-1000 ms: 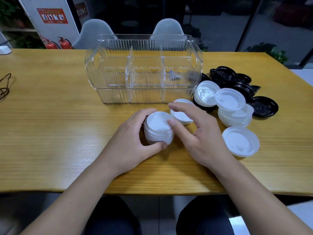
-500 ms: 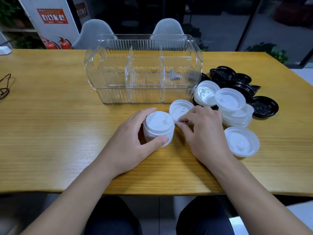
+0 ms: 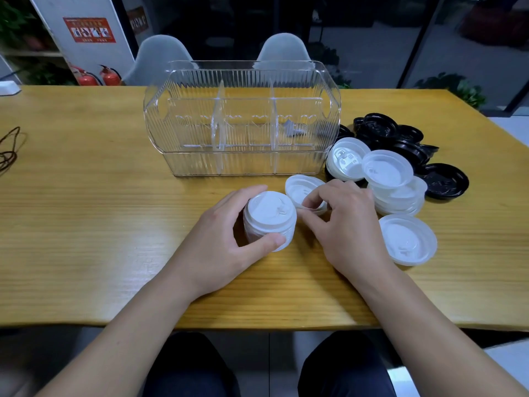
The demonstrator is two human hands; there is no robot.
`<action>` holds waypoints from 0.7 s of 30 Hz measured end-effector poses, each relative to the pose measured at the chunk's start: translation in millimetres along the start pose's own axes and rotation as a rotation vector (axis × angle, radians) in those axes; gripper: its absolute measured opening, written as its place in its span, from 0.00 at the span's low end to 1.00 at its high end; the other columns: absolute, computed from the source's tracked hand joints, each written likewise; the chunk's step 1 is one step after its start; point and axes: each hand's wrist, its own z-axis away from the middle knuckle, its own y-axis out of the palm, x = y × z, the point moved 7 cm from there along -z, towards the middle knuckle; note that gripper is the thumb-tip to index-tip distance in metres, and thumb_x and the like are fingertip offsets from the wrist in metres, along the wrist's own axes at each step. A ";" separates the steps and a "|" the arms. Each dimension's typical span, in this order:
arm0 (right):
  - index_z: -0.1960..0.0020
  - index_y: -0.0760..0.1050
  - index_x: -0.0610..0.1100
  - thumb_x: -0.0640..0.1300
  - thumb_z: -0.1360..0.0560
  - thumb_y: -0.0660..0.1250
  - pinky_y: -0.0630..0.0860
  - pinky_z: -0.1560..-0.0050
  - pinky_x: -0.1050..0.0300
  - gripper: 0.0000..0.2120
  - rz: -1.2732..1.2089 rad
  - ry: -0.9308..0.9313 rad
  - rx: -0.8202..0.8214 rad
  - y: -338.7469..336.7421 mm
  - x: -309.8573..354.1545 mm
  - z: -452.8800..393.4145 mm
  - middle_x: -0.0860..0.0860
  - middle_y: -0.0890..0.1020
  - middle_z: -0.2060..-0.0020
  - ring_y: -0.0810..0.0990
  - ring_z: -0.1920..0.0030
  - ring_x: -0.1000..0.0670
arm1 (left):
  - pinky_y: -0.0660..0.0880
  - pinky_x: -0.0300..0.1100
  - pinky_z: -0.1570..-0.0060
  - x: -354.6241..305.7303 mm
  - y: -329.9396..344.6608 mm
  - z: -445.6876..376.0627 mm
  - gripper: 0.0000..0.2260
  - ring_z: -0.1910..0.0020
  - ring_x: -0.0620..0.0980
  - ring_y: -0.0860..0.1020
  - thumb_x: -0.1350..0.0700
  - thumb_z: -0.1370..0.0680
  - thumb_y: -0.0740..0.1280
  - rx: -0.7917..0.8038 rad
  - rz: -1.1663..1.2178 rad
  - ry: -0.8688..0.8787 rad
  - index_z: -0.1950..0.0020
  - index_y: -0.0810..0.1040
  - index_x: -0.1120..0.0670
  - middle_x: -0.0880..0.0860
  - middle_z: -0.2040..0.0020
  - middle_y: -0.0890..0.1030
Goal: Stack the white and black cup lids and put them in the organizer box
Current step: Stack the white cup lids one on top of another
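Observation:
My left hand (image 3: 220, 247) grips a short stack of white lids (image 3: 269, 219) standing on the table in front of the clear organizer box (image 3: 243, 164). My right hand (image 3: 346, 224) pinches the near edge of a single white lid (image 3: 300, 189) lying just right of the stack. More white lids (image 3: 392, 181) are piled to the right, one white lid (image 3: 406, 239) lies alone beside my right wrist, and a heap of black lids (image 3: 400, 138) sits behind them. The box has three compartments with no lids in them.
The wooden table (image 3: 86, 196) stretches left, with a dark cable (image 3: 8, 150) at its left edge. Two grey chairs (image 3: 160, 58) stand behind the table. One black lid (image 3: 446, 180) lies apart at the right.
My right hand left the top of the stack, moved right and took hold of the single white lid. My left hand kept its grip on the stack.

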 end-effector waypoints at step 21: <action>0.50 0.85 0.44 0.38 0.19 0.78 0.78 0.50 0.51 0.04 -0.641 -0.101 -0.087 -23.9 30.2 6.7 0.55 0.87 0.56 0.83 0.55 0.50 | 0.61 0.44 0.13 -19.6 -4.2 4.1 0.33 0.10 0.44 0.63 0.49 0.13 0.70 -0.016 0.133 0.196 0.09 0.65 0.49 0.39 0.12 0.68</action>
